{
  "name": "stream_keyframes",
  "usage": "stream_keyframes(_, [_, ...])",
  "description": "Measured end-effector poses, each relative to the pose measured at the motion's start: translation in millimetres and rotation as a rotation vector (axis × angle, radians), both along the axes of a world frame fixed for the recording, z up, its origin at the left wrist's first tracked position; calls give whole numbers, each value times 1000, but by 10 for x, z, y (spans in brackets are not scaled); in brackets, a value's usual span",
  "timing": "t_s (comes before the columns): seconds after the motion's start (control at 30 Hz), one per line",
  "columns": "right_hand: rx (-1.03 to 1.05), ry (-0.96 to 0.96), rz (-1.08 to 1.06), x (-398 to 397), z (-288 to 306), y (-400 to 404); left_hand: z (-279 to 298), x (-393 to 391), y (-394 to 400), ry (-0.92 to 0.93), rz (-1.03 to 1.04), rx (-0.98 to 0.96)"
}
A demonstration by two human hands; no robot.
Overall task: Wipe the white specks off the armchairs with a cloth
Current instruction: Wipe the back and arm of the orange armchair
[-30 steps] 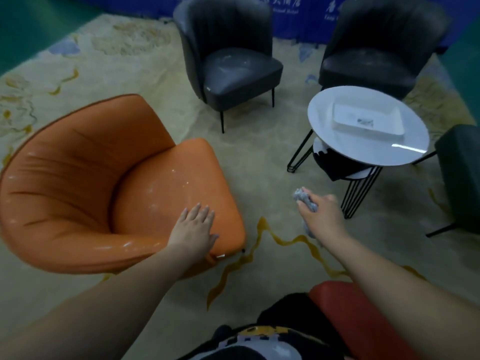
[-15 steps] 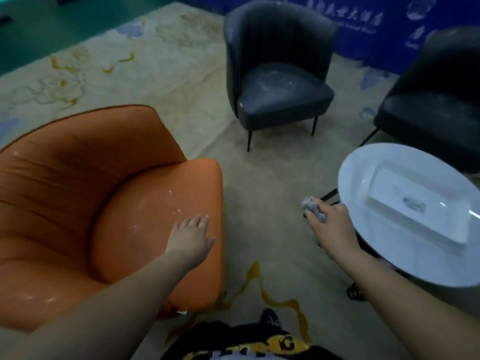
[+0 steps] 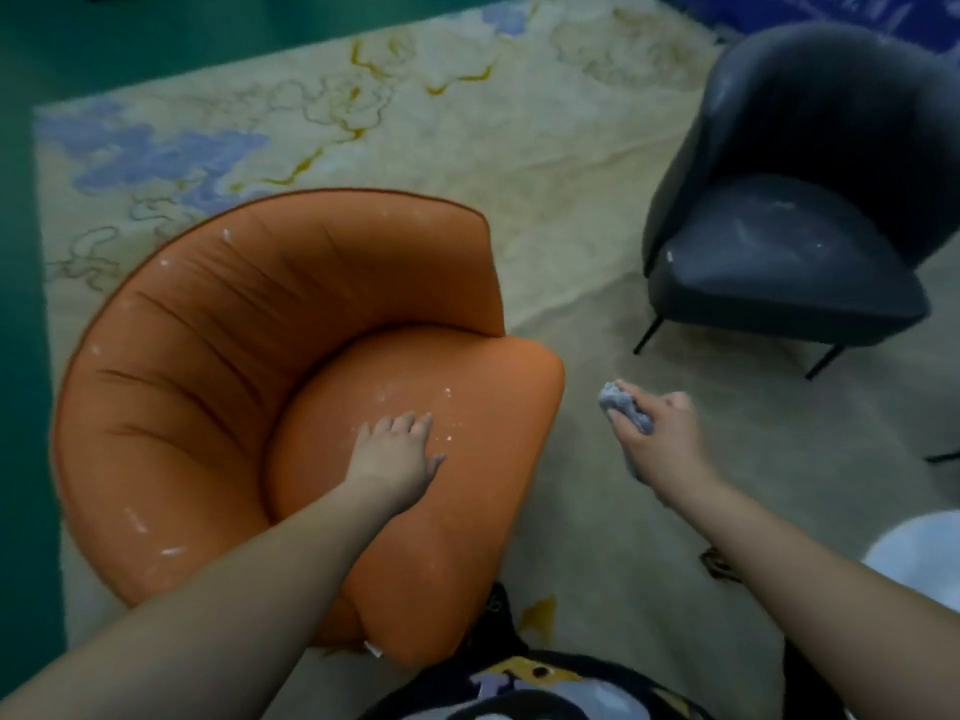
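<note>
At 9 o'clock, the orange armchair (image 3: 218, 366) carries white specks (image 3: 447, 394) (seat and rim). Left hand (image 3: 397, 454) rests flat on the seat, fingers extended. Right hand (image 3: 662, 444), at 3 o'clock, grips a crumpled cloth (image 3: 623, 407). Grey armchair (image 3: 779, 267) stands at 1 o'clock.

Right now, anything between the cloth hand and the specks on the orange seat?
Nothing visible blocks it. The right hand holds the cloth over the carpet, just off the orange armchair seat's edge. The white specks lie exposed; the left hand rests on the seat beside them, not over them.
</note>
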State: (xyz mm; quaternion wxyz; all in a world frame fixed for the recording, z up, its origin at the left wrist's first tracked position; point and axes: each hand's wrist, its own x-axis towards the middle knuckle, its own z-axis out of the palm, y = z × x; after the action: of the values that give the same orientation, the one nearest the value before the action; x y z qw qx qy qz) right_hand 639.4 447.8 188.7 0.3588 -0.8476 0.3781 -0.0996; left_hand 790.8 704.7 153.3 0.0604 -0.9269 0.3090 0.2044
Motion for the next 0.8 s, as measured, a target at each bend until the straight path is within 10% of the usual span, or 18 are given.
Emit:
stream_keyframes(0.37, [37, 27, 384, 1561, -193, 87, -174, 420, 259, 42, 352, -28])
stream_keyframes(0.8, [17, 280, 1118, 2926, -908, 400, -785, 138, 423, 417, 1300, -273])
